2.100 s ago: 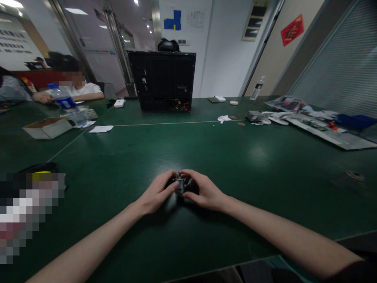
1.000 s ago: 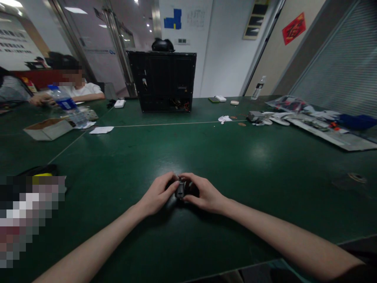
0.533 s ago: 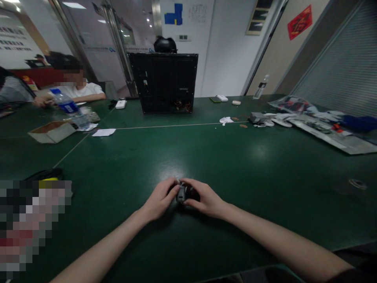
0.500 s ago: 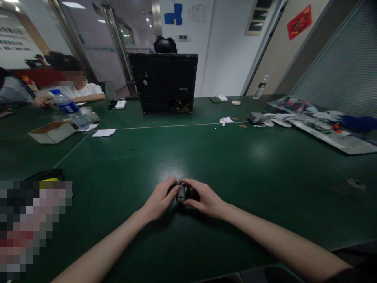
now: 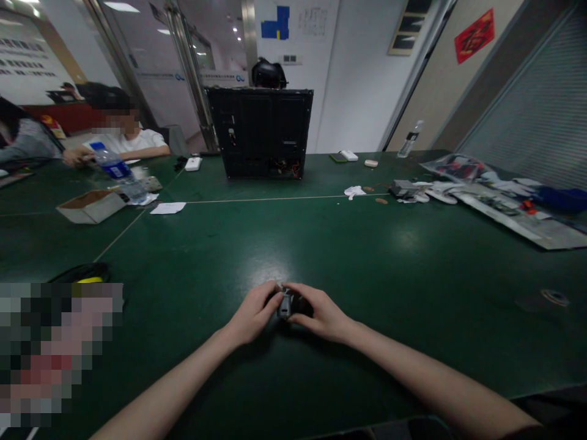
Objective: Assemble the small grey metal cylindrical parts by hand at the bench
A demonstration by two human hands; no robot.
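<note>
A small dark grey device [image 5: 285,305] with a slot in its near face is held between both hands, low over the green table [image 5: 293,244]. My left hand [image 5: 254,315] grips its left side, the thumb resting on top. From the right, my right hand [image 5: 321,313] curls around it, forefinger at the far end and thumb near the front end. A darker part shows inside the curve of the right hand. The hands hide much of the device, so its exact kind cannot be made out.
A black panel [image 5: 261,134] stands upright at the back. An open box [image 5: 92,208], a water bottle [image 5: 120,171] and paper [image 5: 168,208] lie left, near a seated person [image 5: 132,143]. Boards and bags [image 5: 513,208] cover the right side. A tape roll [image 5: 554,297] lies far right.
The view has shifted slightly, so everything appears a little further right and lower. Both hands keep their hold on the device, with hardly any change in the fingers.
</note>
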